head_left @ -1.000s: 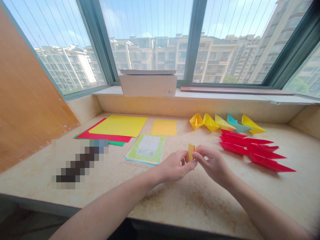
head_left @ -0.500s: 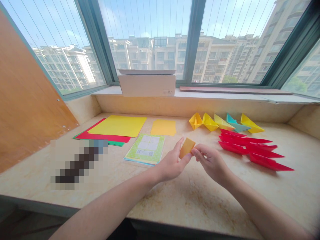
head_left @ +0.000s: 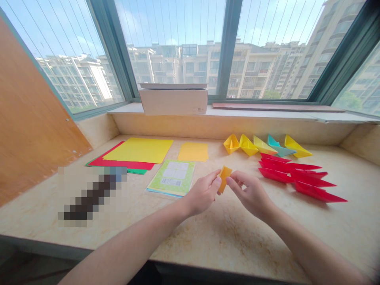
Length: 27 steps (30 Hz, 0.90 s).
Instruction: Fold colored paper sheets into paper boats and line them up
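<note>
A small folded piece of orange-yellow paper [head_left: 225,179] is held up above the countertop between both hands. My left hand [head_left: 204,192] grips its left side, thumb in front and fingers behind. At its right edge my right hand [head_left: 248,189] pinches the paper between thumb and curled fingers. To the right of my hands lie several red paper boats [head_left: 305,174], close together. Behind them stands a row of folded boats: an orange one [head_left: 231,144], yellow ones [head_left: 248,145] and a blue one [head_left: 280,146].
Yellow sheets [head_left: 139,149] lie over red [head_left: 118,163] and green ones at the left. Orange square paper [head_left: 193,151] and a plastic-wrapped paper pack [head_left: 170,176] sit nearer the middle. A white box [head_left: 173,101] stands on the window ledge. A pixelated patch [head_left: 92,196] hides something at left.
The folded paper has turned more upright and shows a narrower face. My left thumb has shifted onto its front, and my right hand still pinches the right edge.
</note>
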Each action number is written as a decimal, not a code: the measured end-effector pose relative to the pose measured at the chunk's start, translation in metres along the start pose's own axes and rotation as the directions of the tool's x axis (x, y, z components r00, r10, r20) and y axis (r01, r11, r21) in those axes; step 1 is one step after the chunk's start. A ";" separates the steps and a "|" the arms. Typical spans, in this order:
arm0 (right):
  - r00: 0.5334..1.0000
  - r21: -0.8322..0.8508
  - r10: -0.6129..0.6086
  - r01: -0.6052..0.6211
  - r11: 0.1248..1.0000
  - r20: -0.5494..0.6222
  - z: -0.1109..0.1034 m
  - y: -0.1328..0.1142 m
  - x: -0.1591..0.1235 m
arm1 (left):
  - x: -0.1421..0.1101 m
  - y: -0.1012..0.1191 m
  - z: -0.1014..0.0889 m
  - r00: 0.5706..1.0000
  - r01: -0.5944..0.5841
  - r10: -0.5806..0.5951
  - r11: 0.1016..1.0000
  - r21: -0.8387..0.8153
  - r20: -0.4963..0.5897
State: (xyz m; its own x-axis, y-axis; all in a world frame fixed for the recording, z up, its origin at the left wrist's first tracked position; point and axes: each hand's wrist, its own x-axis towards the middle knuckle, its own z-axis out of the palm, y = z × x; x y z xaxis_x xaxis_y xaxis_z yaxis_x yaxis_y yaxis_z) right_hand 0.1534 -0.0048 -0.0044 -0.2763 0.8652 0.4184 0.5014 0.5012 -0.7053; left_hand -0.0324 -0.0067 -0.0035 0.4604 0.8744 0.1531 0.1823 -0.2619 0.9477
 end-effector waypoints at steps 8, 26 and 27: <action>0.999 -0.006 -0.038 0.038 0.999 0.001 0.001 -0.001 0.001 | -0.001 -0.002 0.000 1.000 0.001 0.001 0.999 0.049 -0.025; 0.995 -0.023 0.063 -0.065 0.998 -0.072 -0.005 0.006 0.005 | 0.005 -0.003 -0.003 0.990 0.004 -0.015 0.997 -0.079 -0.142; 0.994 -0.023 0.078 -0.080 0.997 -0.077 -0.005 0.007 0.005 | 0.006 -0.003 -0.003 0.989 -0.004 -0.010 0.995 -0.102 -0.145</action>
State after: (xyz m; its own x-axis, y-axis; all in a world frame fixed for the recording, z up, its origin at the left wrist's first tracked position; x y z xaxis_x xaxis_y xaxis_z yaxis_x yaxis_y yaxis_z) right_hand 0.1599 0.0032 -0.0046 -0.1721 0.8979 0.4052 0.5402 0.4300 -0.7233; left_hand -0.0331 0.0002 -0.0047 0.3280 0.9270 0.1820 0.0911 -0.2228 0.9706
